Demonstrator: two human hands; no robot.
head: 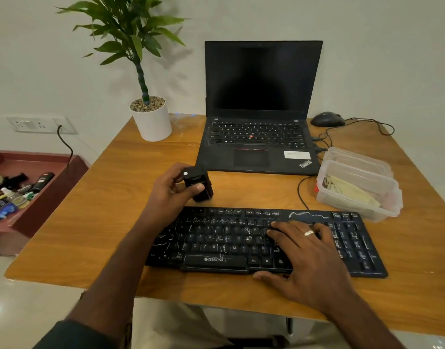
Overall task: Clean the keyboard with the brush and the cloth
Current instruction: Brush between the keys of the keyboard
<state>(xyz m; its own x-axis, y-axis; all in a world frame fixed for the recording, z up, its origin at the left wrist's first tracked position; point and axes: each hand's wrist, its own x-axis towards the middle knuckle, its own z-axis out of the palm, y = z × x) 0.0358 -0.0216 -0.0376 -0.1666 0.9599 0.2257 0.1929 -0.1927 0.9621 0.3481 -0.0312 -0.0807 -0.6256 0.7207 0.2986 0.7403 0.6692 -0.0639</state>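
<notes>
My bench (95, 222) is wood-look with a warm grain and a soft satin sheen. The keyboard (216, 238) under my right hand (309, 255) is matt black plastic, its keys streaked with pale dusty marks. On that hand I wear a shiny metal ring (309, 233). My left hand (171, 187) holds a small black brush (197, 183) with a dull plastic body. The laptop (259, 109) looks matt black, its screen faintly glossy. The container (357, 182) is clear, slightly cloudy plastic. The plant pot (153, 122) is smooth matt white, topped with rough pebbles. The floor (27, 311) is glossy.
</notes>
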